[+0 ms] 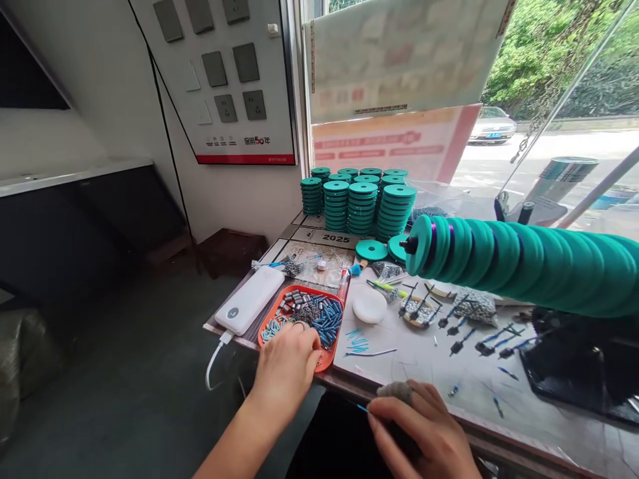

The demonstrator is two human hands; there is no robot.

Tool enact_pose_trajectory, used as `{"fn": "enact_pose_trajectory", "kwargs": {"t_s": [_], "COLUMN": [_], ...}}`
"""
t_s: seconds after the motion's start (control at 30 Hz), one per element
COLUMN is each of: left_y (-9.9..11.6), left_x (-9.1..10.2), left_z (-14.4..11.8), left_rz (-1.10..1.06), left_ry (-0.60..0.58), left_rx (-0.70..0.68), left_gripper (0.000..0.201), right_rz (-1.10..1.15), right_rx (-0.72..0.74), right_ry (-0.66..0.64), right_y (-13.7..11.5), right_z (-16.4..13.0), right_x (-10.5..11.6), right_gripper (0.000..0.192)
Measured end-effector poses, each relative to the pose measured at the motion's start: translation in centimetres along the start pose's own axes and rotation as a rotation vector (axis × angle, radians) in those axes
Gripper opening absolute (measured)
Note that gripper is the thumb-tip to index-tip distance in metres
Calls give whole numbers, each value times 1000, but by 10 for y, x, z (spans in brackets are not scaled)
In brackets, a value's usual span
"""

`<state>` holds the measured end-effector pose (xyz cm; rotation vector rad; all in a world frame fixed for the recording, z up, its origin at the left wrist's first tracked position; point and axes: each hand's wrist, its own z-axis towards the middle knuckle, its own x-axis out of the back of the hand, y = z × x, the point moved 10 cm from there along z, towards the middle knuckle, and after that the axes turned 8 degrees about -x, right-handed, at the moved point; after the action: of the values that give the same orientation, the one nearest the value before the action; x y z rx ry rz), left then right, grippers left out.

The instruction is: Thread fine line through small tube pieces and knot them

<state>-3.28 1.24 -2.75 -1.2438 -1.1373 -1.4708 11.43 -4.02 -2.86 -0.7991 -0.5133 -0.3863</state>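
My left hand (289, 356) reaches over the near side of an orange-red tray (327, 360), fingers bent and pressed together at its edge. Whatever they pinch is hidden. The tray holds blue ribbed pieces (329, 319), silvery cylinders (298, 299) and a dark grey clump (307, 314). By the table's front edge, my right hand (424, 429) is closed, with a thin blue strand (363, 408) sticking out from its fingertips. A greyish, rounded covering (397, 392) shows at one finger; whether it is worn or held I cannot tell.
A white power bank (257, 299) with a cable lies left of the tray. A horizontal rod of green spools (519, 259) juts in from the right. Stacked green spools (363, 206) stand behind. A white round lid (369, 306) and small dark-and-blue assemblies (462, 340) lie on the table.
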Motion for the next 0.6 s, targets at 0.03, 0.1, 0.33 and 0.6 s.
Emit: {"fn": "enact_pose_trajectory", "kwargs": {"t_s": [0.03,0.1,0.33,0.6], "left_y": [0,0,3,1], "left_x": [0,-1,-6,9], "left_z": [0,0,2,-7], "left_rz": [-1,2,7,-129], "left_ry": [-1,-3,-38,107], "left_rx": [3,6,-10,18], "left_gripper": [14,13,13,20], "right_rz": [-10,-23,-67,-79], "right_rx": [25,47,75,96], "right_ry": [-24,-44,-53,45], "right_y": [-2,-2,-7,-13], "right_z": [1,1,-1,3], "right_x": [-1,-1,-4,4], "right_gripper": [13,15,13,12]}}
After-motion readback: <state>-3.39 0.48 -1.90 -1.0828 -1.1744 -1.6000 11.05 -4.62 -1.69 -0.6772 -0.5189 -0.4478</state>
